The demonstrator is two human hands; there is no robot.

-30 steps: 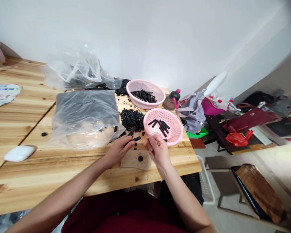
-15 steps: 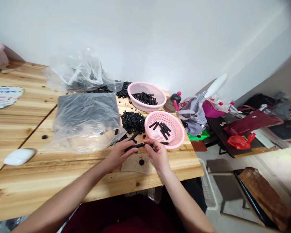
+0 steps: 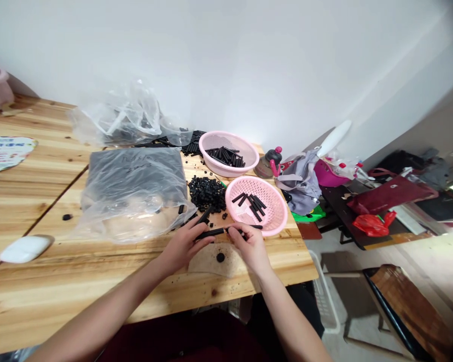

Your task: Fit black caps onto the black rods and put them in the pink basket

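My left hand [image 3: 181, 247] is closed on a black tube [image 3: 212, 233] that points right. A second black tube [image 3: 204, 215] sticks up between its fingers. Just off the first tube's right end, my right hand [image 3: 252, 250] pinches a small black piece [image 3: 227, 230]. Another black stick [image 3: 255, 227] shows by the right fingers; whether they hold it I cannot tell. Beyond the hands lies a heap of small black parts [image 3: 207, 194]. To its right stands a pink basket [image 3: 279, 213] with several black tubes inside.
A second pink basket [image 3: 211, 138] full of black tubes stands farther back. Left of the heap lies a dark slab under clear plastic [image 3: 136, 176]. A white computer mouse [image 3: 25, 249] is at the left. One round black piece [image 3: 220, 257] lies near the table's front edge.
The view has tilted slightly, so the table sits lower. My right fingers have shifted a little to the right of the tube's end. Both hands keep their hold.
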